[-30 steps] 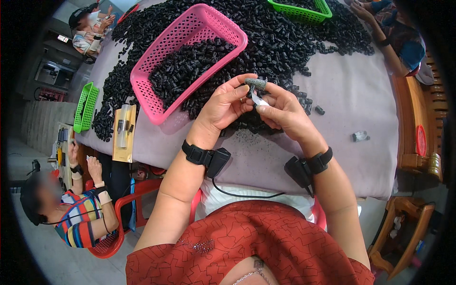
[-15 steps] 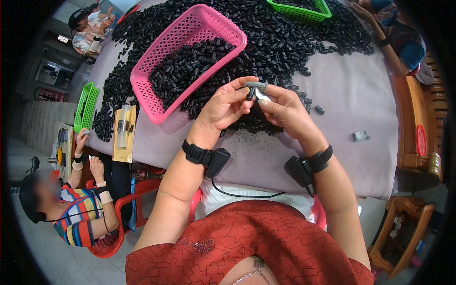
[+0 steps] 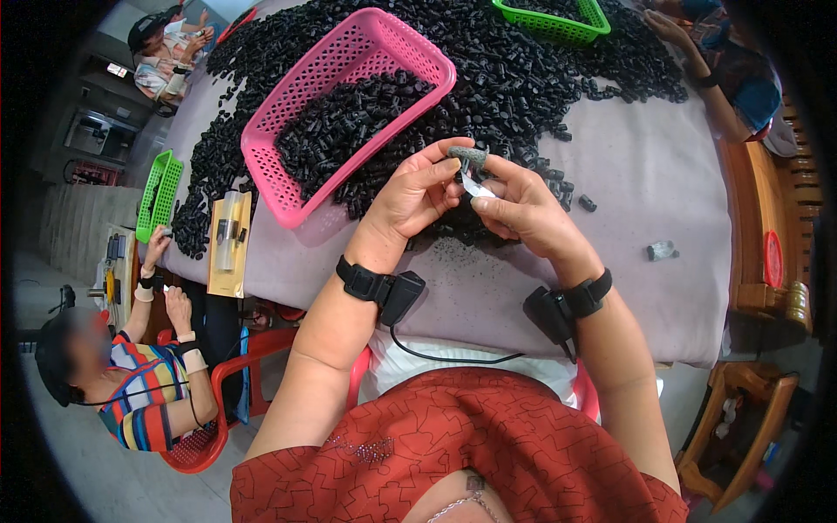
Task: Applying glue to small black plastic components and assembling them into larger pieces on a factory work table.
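In front of my chest, over the near edge of a pile of small black cylindrical pieces (image 3: 523, 96), my hands work close together. My left hand (image 3: 410, 196) is closed, pinching a short, grey, speckled piece (image 3: 468, 157) between thumb and fingers. My right hand (image 3: 527, 205) is closed on a small pale blade (image 3: 475, 186), its tip just below the grey piece. Dark crumbs (image 3: 458, 254) are scattered on the cloth beneath. The curled fingers hide part of both things.
A pink perforated basket (image 3: 263, 193), partly filled with black pieces, tilts on the pile. Green baskets (image 3: 558, 29) stand far right and at the left edge. A clear tube lies on a yellow board (image 3: 228, 283). Another grey piece (image 3: 662, 251) lies right. Other people sit around the table.
The blade in my right hand has dropped slightly and turned, away from the grey piece. The grey piece has tilted a little in my left hand.
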A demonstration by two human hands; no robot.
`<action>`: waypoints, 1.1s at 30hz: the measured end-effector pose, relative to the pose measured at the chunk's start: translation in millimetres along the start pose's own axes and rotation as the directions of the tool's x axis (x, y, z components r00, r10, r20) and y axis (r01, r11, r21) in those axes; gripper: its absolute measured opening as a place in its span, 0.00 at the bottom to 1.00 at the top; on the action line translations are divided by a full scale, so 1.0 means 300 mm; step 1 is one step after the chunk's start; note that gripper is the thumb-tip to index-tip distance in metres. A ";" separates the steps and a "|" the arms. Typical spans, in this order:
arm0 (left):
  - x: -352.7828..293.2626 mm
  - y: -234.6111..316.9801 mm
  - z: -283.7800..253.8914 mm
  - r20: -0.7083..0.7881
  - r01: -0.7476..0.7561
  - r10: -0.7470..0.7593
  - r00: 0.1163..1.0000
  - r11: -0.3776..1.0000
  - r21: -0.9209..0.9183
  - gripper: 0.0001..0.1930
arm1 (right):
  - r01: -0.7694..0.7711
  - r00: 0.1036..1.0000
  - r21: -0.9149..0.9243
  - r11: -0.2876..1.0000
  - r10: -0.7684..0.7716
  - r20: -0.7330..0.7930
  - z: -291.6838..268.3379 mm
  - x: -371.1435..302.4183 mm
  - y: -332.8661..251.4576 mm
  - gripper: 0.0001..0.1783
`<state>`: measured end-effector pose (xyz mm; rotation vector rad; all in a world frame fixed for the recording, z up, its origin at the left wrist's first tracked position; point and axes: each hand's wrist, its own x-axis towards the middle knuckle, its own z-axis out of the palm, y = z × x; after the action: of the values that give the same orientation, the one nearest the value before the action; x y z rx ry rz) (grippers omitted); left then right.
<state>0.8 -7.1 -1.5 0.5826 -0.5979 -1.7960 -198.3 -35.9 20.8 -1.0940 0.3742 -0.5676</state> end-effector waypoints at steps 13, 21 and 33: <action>0.006 -0.005 -0.018 0.039 0.012 -0.012 0.999 1.000 0.001 0.19 | -0.035 0.999 0.005 0.999 0.035 -0.032 -0.020 0.005 0.008 0.25; 0.007 -0.011 -0.003 0.055 0.025 -0.020 0.998 0.995 -0.091 0.19 | -0.008 1.000 0.036 0.999 0.008 -0.011 -0.002 0.000 0.001 0.27; 0.004 -0.023 -0.001 0.118 0.050 -0.036 0.992 0.991 -0.124 0.23 | 0.002 1.000 0.028 1.000 -0.001 -0.013 0.001 -0.002 0.005 0.22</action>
<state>-4.2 -6.3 -6.2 0.4099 -0.5484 -1.9026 -198.3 -34.7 19.8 -1.0645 0.3759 -0.5800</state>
